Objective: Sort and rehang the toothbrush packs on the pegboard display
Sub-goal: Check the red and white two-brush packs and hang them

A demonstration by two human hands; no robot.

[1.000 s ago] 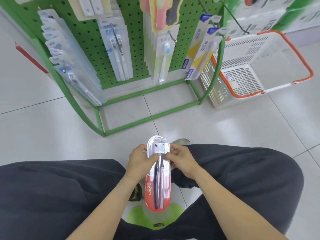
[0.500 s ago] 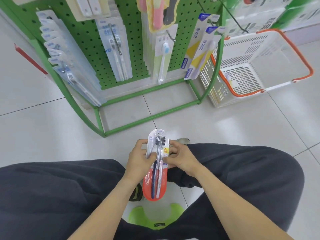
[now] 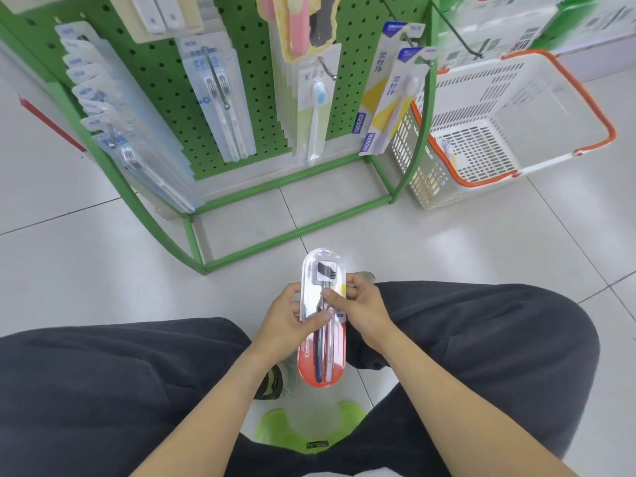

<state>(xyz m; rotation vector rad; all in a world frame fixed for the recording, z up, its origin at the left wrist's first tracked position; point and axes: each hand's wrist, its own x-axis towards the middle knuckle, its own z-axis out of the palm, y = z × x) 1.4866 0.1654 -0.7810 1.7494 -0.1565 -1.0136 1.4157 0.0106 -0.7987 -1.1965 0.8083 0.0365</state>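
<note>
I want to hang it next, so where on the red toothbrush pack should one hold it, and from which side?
Pinch the red toothbrush pack at its long side edges near the middle, coming from left and right, as the left hand and right hand do now. The pack is flat and narrow, and this probably leaves its rounded top end free for a pegboard hook.

Glossy plastic toothbrush pack (image 3: pixel 322 304) — shiny floor tiles (image 3: pixel 447 242)
</note>
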